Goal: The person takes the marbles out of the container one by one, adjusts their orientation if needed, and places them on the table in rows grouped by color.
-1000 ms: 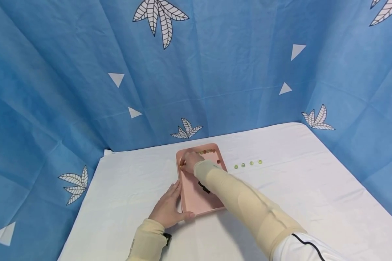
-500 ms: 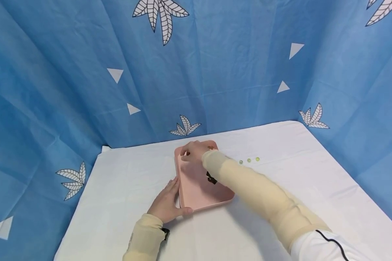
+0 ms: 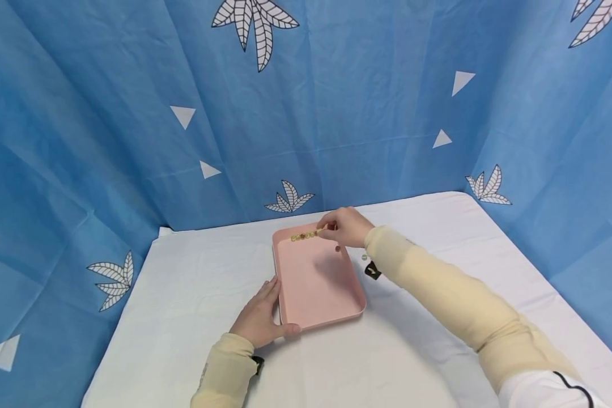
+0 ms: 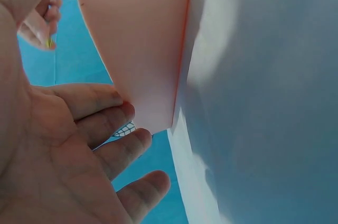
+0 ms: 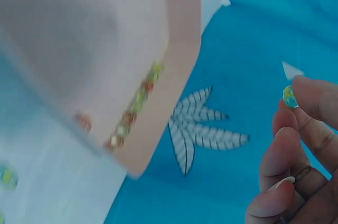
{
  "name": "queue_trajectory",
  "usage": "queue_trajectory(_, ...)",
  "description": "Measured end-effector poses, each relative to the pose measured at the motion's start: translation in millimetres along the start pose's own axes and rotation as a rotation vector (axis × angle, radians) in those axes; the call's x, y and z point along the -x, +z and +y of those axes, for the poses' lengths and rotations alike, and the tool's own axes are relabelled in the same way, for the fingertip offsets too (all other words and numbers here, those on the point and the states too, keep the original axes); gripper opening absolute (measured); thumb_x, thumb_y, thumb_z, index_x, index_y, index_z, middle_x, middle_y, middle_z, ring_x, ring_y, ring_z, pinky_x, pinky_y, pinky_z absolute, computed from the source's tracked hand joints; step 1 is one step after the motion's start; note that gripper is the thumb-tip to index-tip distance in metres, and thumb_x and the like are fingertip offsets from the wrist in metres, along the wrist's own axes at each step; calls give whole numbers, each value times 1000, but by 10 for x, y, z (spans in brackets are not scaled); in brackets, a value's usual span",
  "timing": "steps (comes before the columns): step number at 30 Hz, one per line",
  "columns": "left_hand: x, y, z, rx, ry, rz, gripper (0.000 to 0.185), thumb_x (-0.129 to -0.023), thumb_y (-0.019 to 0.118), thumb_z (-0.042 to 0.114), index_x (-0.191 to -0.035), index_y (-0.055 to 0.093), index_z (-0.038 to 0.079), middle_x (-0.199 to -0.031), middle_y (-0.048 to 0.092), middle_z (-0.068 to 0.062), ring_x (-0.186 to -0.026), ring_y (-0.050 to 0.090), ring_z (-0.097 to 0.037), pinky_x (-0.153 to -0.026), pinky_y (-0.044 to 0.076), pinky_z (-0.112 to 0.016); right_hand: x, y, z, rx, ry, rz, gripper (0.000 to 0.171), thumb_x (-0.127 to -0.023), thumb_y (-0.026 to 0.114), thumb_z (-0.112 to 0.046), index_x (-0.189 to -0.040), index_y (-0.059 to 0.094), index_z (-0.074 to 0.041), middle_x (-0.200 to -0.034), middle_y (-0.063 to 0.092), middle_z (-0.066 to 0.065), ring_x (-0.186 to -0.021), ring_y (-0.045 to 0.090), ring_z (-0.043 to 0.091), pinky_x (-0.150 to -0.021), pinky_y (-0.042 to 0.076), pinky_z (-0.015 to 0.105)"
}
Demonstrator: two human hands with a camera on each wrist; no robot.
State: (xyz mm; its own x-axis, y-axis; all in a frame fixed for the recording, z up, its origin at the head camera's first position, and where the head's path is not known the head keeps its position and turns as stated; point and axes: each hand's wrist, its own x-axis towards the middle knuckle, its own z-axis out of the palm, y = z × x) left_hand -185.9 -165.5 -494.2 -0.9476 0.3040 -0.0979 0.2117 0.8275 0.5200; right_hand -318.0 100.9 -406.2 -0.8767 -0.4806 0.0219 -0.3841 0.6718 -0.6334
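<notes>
A pink tray [image 3: 316, 323] lies on the white table. My left hand [image 3: 272, 309] rests flat at the tray's near left corner, fingers along the side and thumb along the front edge; the left wrist view shows those fingers [image 4: 100, 108] touching the tray corner [image 4: 153, 113]. My right hand [image 3: 330, 229] hovers at the far right corner and pinches a small green-yellow marble [image 5: 289, 96]. A row of several marbles [image 3: 303, 235] lines the tray's far wall, and it also shows in the right wrist view as the marble row [image 5: 134, 113]. One red marble [image 3: 338, 248] lies apart inside the tray.
A loose marble [image 3: 364, 256] lies on the white tablecloth [image 3: 438, 317] just right of the tray, partly behind my right forearm. A blue patterned curtain [image 3: 336, 113] closes off the back and both sides of the table.
My right hand moved from the tray's far left corner across to its far right corner, uncovering the marble row. The tray turned slightly. My left hand stayed at the near corner.
</notes>
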Motion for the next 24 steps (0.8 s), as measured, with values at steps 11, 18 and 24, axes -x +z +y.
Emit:
queue_trajectory(11, -13, 3, -1, -4, 3, -6, 120, -61, 81, 63, -153, 26, 8, -160, 18, -3, -145, 17, -30, -114, 25, -49, 410, -419, 533, 36, 74, 116, 22, -93, 66, -26, -111, 72, -15, -80, 64, 2, -65, 54, 19, -59, 48, 33)
queue_trajectory(18, -18, 7, -7, -2, 9, -5, 120, -61, 81, 63, -153, 25, 8, -160, 18, -3, -145, 17, -30, -114, 26, -49, 681, -581, 935, 42, 161, 157, 25, -94, 64, -26, -112, 71, -12, -83, 64, 3, -71, 53, 21, -62, 46, 35)
queue_trajectory(24, -16, 2, -9, -3, -8, -5, 121, -61, 80, 64, -153, 25, 9, -160, 17, -2, -145, 17, -29, -114, 26, -49, 838, -630, 1220, 57, 223, 182, 27, -94, 64, -28, -113, 71, -10, -88, 63, 6, -77, 53, 22, -65, 45, 35)
